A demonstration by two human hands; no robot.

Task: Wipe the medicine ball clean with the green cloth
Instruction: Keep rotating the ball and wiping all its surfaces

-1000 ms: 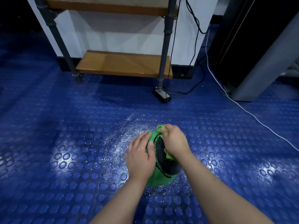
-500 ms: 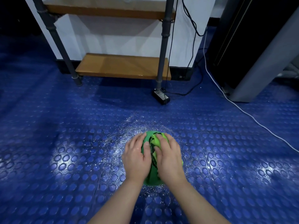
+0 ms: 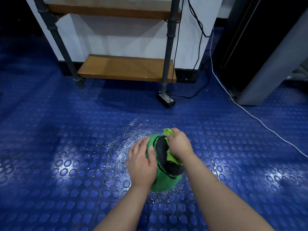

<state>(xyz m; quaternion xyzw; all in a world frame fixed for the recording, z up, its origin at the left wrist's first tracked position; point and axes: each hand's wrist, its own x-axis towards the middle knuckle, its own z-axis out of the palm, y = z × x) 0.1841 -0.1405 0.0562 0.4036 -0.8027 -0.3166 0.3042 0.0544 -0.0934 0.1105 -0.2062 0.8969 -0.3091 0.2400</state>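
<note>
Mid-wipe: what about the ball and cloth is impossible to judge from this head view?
Underside and far side of the medicine ball: head view, hidden by its own bulk.
Its left flank: covered by the left hand.
Most of the green cloth: bunched under the right hand.
Any dirt on its black panel: too dim and small to tell.

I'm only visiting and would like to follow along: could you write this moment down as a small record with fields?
setting: blue studded floor, wooden shelf behind
ball: green and black, resting on the floor
cloth: green, bunched, against the ball's right side
left hand: lies flat on the ball's left side
right hand: grips the cloth, pressing it to the ball
around ball: white specks scattered on the floor
also there: white cable, black adapter by a shelf leg
</note>
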